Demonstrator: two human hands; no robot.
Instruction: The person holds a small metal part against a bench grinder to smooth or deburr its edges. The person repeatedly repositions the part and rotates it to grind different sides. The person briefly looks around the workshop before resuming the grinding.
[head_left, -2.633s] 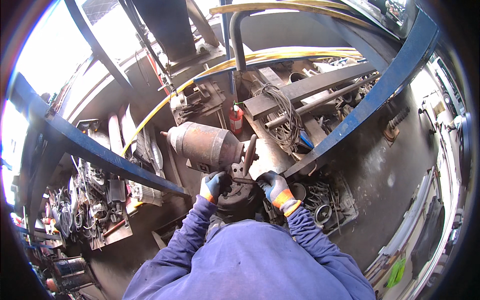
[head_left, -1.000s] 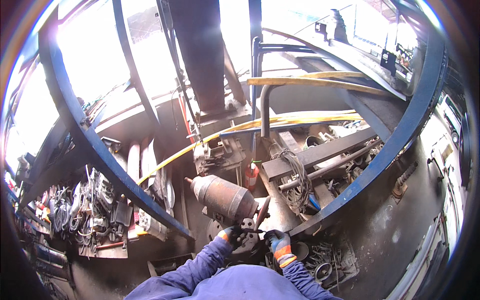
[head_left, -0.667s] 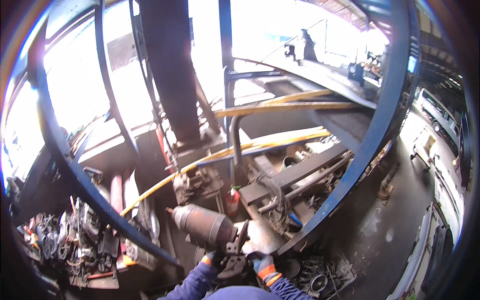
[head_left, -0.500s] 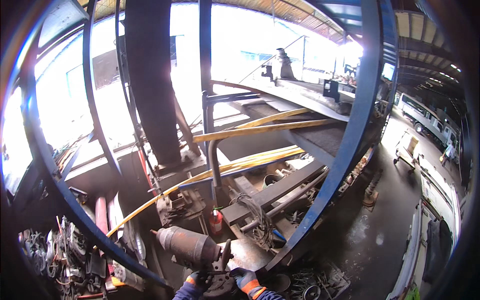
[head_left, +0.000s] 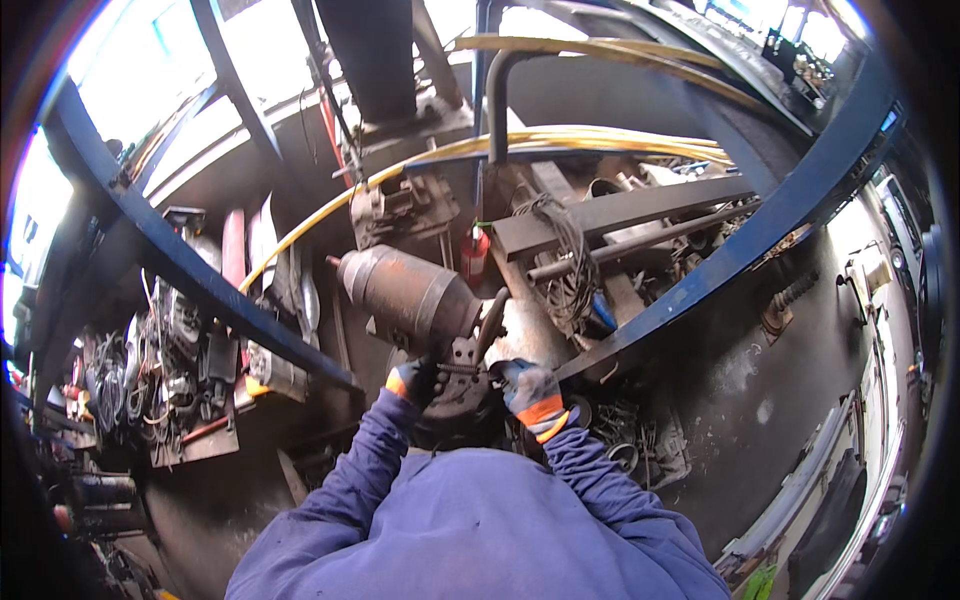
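Observation:
My left hand point(head_left: 417, 379), in a dark glove with an orange cuff, is closed at the lower left of a rusty metal assembly. My right hand point(head_left: 533, 391), in a matching grey-and-orange glove, is curled closed at its right side. Between them a short, dark ribbed rod point(head_left: 461, 369) lies across a plate with holes point(head_left: 464, 350). What the fingers grip is hidden. Just beyond stands a big rusty cylinder point(head_left: 408, 293), tilted, with a curved dark metal arm point(head_left: 492, 322) to its right. A round rusty metal part point(head_left: 455, 397) sits below the plate.
Blue frame posts point(head_left: 700, 265) slant past on both sides. A red fire extinguisher point(head_left: 474, 254) stands behind the cylinder, near coiled cable point(head_left: 562, 255) and a long steel beam point(head_left: 620, 215). Scrap parts point(head_left: 165, 350) pile up at left; more metal pieces point(head_left: 640, 440) lie at right.
The view has tipped downward, so the hands and cylinder sit higher and my sleeves and torso now show. Both hands stay close to the same assembly.

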